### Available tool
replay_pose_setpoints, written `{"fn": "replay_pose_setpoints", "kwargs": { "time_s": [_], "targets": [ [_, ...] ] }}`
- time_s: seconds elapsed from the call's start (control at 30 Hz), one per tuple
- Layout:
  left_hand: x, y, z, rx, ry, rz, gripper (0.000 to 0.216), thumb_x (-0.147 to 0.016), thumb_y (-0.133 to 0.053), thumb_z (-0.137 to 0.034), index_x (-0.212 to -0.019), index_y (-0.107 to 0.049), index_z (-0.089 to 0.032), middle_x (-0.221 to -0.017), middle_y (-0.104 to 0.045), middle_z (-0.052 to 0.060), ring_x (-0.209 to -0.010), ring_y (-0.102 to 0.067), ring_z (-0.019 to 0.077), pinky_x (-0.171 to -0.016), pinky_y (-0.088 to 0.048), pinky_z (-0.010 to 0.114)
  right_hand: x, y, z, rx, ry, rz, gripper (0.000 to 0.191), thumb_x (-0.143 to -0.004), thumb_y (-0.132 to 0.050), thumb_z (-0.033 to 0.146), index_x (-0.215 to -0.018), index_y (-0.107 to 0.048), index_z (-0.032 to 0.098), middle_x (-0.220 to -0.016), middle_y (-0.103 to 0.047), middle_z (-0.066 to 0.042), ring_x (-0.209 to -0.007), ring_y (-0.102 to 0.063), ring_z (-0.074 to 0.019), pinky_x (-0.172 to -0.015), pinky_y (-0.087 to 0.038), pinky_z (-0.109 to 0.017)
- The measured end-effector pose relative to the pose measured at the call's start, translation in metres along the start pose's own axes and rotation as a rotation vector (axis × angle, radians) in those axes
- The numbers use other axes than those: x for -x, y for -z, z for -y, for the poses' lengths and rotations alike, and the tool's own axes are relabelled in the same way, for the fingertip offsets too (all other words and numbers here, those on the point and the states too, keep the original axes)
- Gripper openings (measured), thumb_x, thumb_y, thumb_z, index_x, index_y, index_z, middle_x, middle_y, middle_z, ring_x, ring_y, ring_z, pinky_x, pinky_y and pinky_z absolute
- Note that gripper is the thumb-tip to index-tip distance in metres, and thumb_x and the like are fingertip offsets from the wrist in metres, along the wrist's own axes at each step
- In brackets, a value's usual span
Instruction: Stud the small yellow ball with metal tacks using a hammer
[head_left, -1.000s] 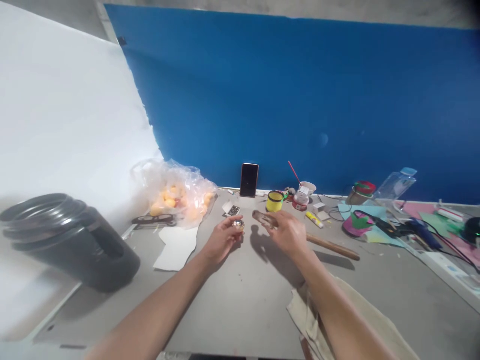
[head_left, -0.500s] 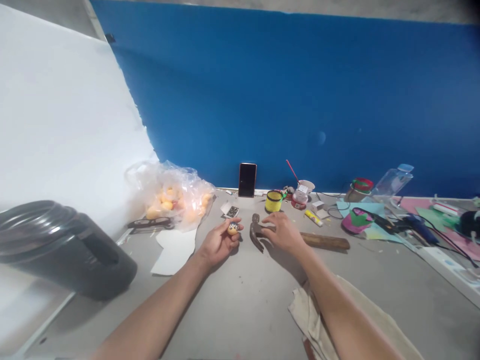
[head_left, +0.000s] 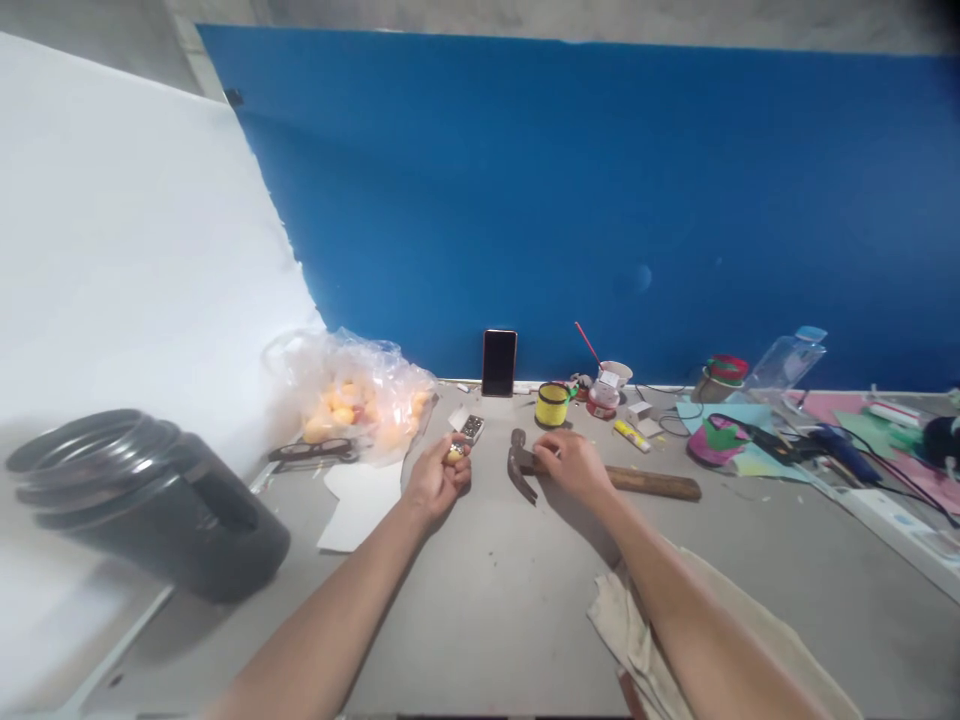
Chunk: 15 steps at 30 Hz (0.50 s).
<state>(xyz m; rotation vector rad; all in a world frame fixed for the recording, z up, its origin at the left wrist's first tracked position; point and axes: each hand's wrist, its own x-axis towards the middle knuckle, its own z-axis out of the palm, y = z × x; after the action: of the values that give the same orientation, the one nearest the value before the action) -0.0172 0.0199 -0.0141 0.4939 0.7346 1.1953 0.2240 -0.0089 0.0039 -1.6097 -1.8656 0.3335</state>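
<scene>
My left hand [head_left: 431, 485] is closed around a small yellow-orange ball [head_left: 455, 454], whose top shows shiny silver spots like tack heads. Just beyond it lies a small open box [head_left: 472, 428] of shiny metal pieces. A claw hammer [head_left: 656, 484] rests on the grey table, its head to the left and its wooden handle to the right. Over the hammer's neck is my right hand [head_left: 576, 468], thumb and fingers pinched together. Whatever they hold, if anything, is too small to make out, and the hand hides part of the handle.
A phone [head_left: 499, 362] leans against the blue panel. Left are a plastic bag [head_left: 360, 400] with orange-yellow round things, glasses [head_left: 313, 452], white paper [head_left: 360, 510] and a dark jug [head_left: 172, 510]. Right are a yellow roll [head_left: 552, 405], a glue stick [head_left: 631, 436], a power strip [head_left: 900, 530] and a cloth [head_left: 630, 630].
My right hand's fingers, spread above the hammer's neck before, have drawn together. My left hand has turned and closed further over the ball, which shows less. The whole view has shifted slightly.
</scene>
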Motion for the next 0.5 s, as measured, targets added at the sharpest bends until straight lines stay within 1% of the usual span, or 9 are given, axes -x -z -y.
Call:
{"fn": "replay_pose_setpoints", "kwargs": {
  "time_s": [0.07,0.13,0.17,0.23,0.27,0.33,0.37,0.43,0.5],
  "targets": [
    [-0.001,0.001,-0.001,0.016,0.009,-0.006,0.018,-0.081,-0.074,-0.029,-0.086,-0.062,-0.017,-0.068,-0.059,0.0,-0.045,-0.041,0.0057,-0.04,-0.028,0.016,-0.003,0.006,0.007,-0.063,-0.085,0.022,0.022,-0.091,-0.056,0.027,-0.086,-0.076,0.019,-0.086,-0.076,-0.004,-0.081,-0.067,-0.0194,-0.074,-0.045,-0.027],
    [-0.003,0.002,-0.002,0.049,0.019,-0.007,0.02,-0.083,-0.071,-0.034,-0.084,-0.061,-0.017,-0.067,-0.059,0.0,-0.044,-0.041,0.0064,-0.04,-0.029,0.018,-0.011,0.013,0.02,-0.021,-0.131,0.065,0.024,-0.092,-0.054,0.029,-0.09,-0.077,0.019,-0.085,-0.077,-0.004,-0.079,-0.068,-0.0194,-0.071,-0.046,-0.027],
    [-0.004,0.002,-0.003,0.065,0.028,-0.004,0.022,-0.084,-0.07,-0.037,-0.082,-0.061,-0.017,-0.066,-0.059,0.0,-0.044,-0.042,0.007,-0.04,-0.03,0.018,-0.017,0.016,0.03,0.062,-0.114,0.082,0.025,-0.093,-0.054,0.029,-0.091,-0.077,0.02,-0.089,-0.077,-0.005,-0.083,-0.069,-0.0197,-0.072,-0.046,-0.027],
    [-0.006,0.003,-0.004,0.079,0.052,0.014,0.026,-0.086,-0.068,-0.041,-0.078,-0.06,-0.017,-0.063,-0.058,0.001,-0.044,-0.043,0.0077,-0.04,-0.03,0.019,-0.033,0.017,0.053,0.301,-0.027,0.185,0.026,-0.095,-0.053,0.029,-0.093,-0.078,0.021,-0.1,-0.078,-0.007,-0.092,-0.07,-0.0213,-0.075,-0.046,-0.027],
    [-0.007,0.003,-0.005,0.078,0.061,0.027,0.028,-0.086,-0.069,-0.041,-0.077,-0.06,-0.017,-0.061,-0.057,0.0,-0.043,-0.042,0.0077,-0.04,-0.03,0.02,-0.043,0.014,0.065,0.414,0.019,0.235,0.028,-0.096,-0.051,0.03,-0.098,-0.078,0.022,-0.105,-0.078,-0.008,-0.097,-0.07,-0.022,-0.078,-0.047,-0.028],
    [-0.007,0.002,-0.005,0.071,0.063,0.058,0.03,-0.086,-0.07,-0.042,-0.075,-0.059,-0.016,-0.059,-0.056,0.0,-0.041,-0.041,0.0074,-0.039,-0.029,0.02,-0.064,0.001,0.088,0.464,0.039,0.255,0.03,-0.099,-0.049,0.032,-0.105,-0.077,0.023,-0.111,-0.077,-0.01,-0.105,-0.07,-0.0242,-0.083,-0.049,-0.03],
    [-0.007,0.002,-0.006,0.07,0.059,0.078,0.031,-0.086,-0.07,-0.042,-0.074,-0.059,-0.016,-0.058,-0.056,-0.001,-0.041,-0.04,0.0073,-0.039,-0.028,0.02,-0.074,-0.008,0.098,0.479,0.044,0.277,0.029,-0.098,-0.051,0.032,-0.107,-0.077,0.024,-0.113,-0.077,-0.011,-0.106,-0.071,-0.0246,-0.084,-0.05,-0.031],
    [-0.006,0.002,-0.006,0.067,0.058,0.122,0.032,-0.084,-0.073,-0.042,-0.073,-0.058,-0.016,-0.057,-0.056,-0.001,-0.041,-0.041,0.0072,-0.04,-0.028,0.019,-0.09,-0.028,0.113,0.512,0.034,0.324,0.025,-0.093,-0.059,0.025,-0.11,-0.077,0.02,-0.113,-0.077,-0.015,-0.105,-0.072,-0.0265,-0.085,-0.052,-0.032],
    [-0.007,0.002,-0.006,0.061,0.059,0.155,0.031,-0.083,-0.074,-0.041,-0.073,-0.058,-0.016,-0.058,-0.057,0.0,-0.042,-0.042,0.007,-0.041,-0.028,0.019,-0.101,-0.045,0.121,0.547,0.013,0.366,0.031,-0.086,-0.066,0.021,-0.115,-0.075,0.013,-0.114,-0.075,-0.021,-0.107,-0.073,-0.0294,-0.087,-0.053,-0.033]
  ]
}}
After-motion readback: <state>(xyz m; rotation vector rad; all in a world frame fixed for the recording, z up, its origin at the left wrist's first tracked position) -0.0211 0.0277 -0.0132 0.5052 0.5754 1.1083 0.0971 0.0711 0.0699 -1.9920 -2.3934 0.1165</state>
